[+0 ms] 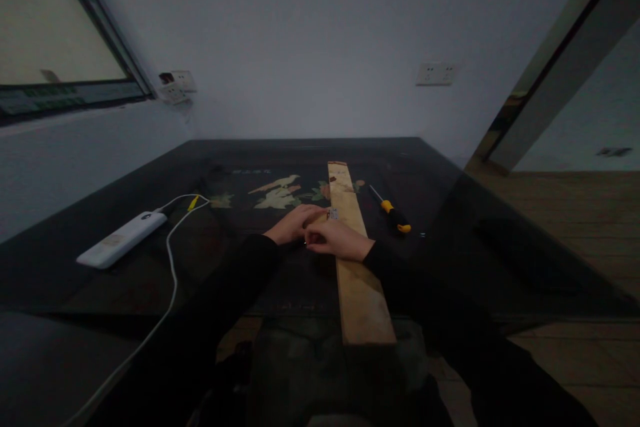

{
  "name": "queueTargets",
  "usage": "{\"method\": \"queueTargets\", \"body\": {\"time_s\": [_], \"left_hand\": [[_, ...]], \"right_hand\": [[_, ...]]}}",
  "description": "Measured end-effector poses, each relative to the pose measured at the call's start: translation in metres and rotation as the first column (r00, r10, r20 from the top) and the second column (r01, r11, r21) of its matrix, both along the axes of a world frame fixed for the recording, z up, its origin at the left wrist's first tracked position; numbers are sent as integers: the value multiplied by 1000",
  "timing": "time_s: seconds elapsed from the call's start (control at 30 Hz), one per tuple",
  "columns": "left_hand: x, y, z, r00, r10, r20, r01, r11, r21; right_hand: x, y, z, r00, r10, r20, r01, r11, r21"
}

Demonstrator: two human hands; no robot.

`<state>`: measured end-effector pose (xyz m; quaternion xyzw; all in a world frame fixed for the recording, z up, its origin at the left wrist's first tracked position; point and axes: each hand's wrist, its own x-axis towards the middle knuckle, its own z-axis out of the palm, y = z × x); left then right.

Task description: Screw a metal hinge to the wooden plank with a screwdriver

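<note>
A long wooden plank (pixel 360 293) lies lengthwise on the dark table, its near end jutting past the front edge. Beside its left edge, my left hand (pixel 294 224) reaches in with its fingers bent together at a small metal piece (pixel 332 213) on the plank. My right hand (pixel 343 241) crosses over the wood, its fingers curled in a pinch right against the left hand. A tiny shiny bit shows below the right fingertips, too small to name. A screwdriver (pixel 394 213) with a yellow and black handle rests right of the plank.
A white power bank (pixel 123 239) with a white cable (pixel 173 260) lies on the left of the dark table (pixel 270 150). One small metal bit (pixel 423 235) sits right of the screwdriver. Behind the table stands a wall with sockets (pixel 435 73).
</note>
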<state>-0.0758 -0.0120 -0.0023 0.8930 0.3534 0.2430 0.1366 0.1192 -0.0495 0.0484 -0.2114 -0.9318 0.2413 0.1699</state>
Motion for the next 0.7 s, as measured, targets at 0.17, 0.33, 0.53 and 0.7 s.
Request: {"method": "queueTargets", "body": {"time_s": [0.17, 0.33, 0.53, 0.7], "left_hand": [[0, 2, -5, 998, 55, -29, -55, 998, 8], [2, 0, -2, 995, 43, -95, -40, 999, 33], [1, 2, -4, 994, 51, -95, -47, 998, 48], [1, 3, -5, 995, 46, -93, -43, 999, 32]], "right_hand": [[18, 24, 16, 940, -136, -314, 18, 936, -352], [26, 69, 15, 808, -395, -437, 250, 902, -353], [11, 88, -18, 791, -466, -397, 411, 885, -220], [9, 82, -26, 821, -461, -337, 444, 886, -130]]}}
